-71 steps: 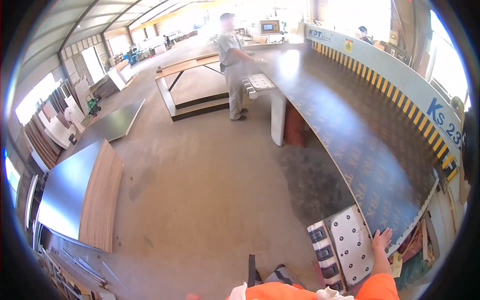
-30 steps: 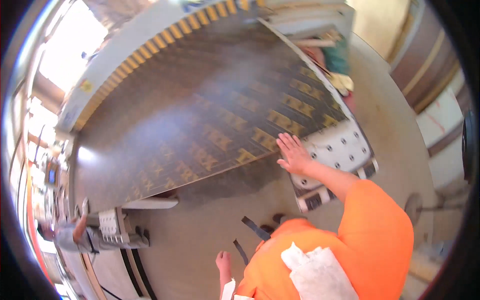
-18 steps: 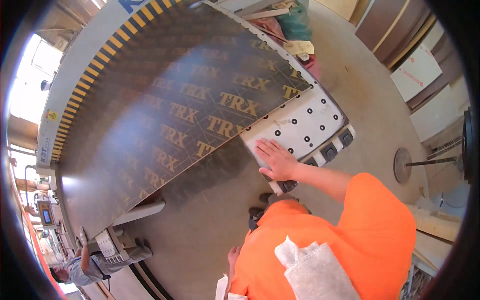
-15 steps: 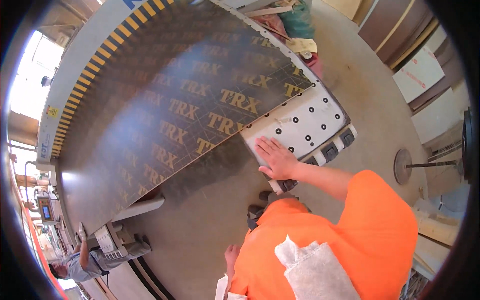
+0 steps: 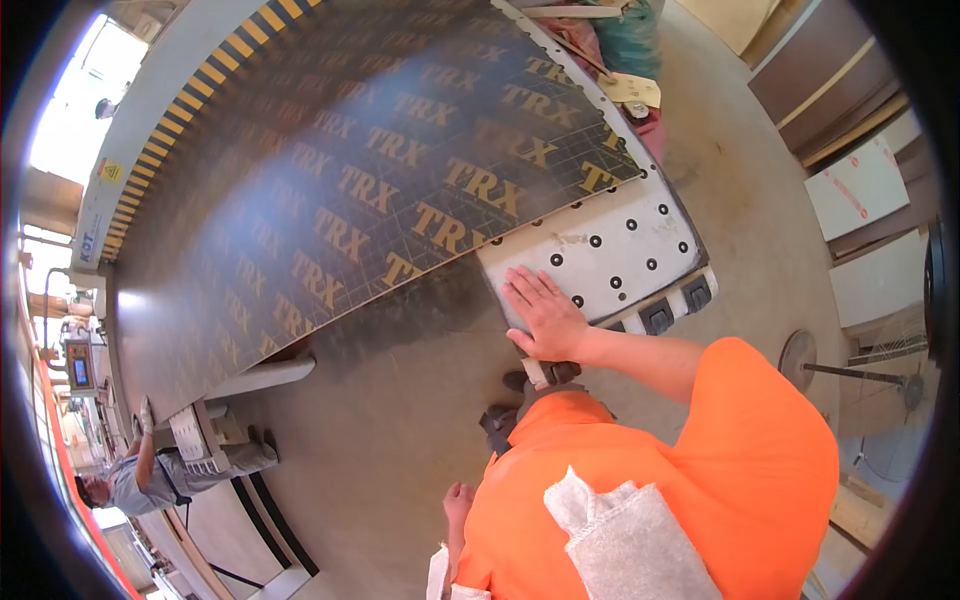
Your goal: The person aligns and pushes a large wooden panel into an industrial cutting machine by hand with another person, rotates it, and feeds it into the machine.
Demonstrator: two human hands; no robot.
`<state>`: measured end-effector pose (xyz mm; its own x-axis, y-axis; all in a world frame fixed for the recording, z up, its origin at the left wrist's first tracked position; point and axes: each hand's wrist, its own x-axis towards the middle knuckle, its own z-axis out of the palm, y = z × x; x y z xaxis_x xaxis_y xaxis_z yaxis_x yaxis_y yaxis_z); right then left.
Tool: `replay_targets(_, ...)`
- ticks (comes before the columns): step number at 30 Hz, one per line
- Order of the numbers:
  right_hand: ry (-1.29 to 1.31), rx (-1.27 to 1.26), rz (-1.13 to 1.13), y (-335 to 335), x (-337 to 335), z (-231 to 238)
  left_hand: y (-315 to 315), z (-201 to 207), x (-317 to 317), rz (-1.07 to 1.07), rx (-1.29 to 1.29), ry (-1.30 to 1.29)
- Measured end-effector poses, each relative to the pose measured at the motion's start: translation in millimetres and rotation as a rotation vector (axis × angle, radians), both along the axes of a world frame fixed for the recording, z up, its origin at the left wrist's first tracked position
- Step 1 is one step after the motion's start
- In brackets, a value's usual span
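Observation:
A large dark panel (image 5: 330, 170) with repeated gold lettering lies flat on a machine and overlaps a white support table (image 5: 620, 245) dotted with black round studs. My right hand (image 5: 548, 315) is open, palm down with fingers stretched, on that table's near left corner. Its fingertips stop just short of the panel's edge, and nothing is in it. Low by my left side hangs my left hand (image 5: 458, 502), its fingers curled, with no object showing in it. At the far left end, a co-worker's gloved hand (image 5: 146, 412) is at the panel's edge.
A co-worker (image 5: 150, 485) in grey stands beside another studded support (image 5: 200, 440). Along the panel's far side runs a machine beam (image 5: 150, 115) with yellow-black stripes. A pedestal fan (image 5: 850, 372) and leaning boards (image 5: 860, 185) are at right. Sacks (image 5: 625, 45) lie beyond the table.
The whole view has shifted slightly. My right hand stays flat on the white table, and my left hand still hangs low. No clear movement of the panel against the table shows.

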<state>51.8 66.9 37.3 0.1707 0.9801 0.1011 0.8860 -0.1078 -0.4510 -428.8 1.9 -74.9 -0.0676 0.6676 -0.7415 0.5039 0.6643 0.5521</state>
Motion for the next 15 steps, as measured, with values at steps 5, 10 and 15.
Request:
replay_targets(5,0.011,-0.01,0.027,-2,5,-3,-23,18,29,0.073,0.018,-0.018)
replay_targets(10,-0.001,0.008,0.04,-4,6,-1,-73,-26,6,0.167,0.084,-0.103)
replay_targets(15,-0.011,0.03,0.077,-7,9,-11,-146,-47,62,0.488,0.128,-0.055)
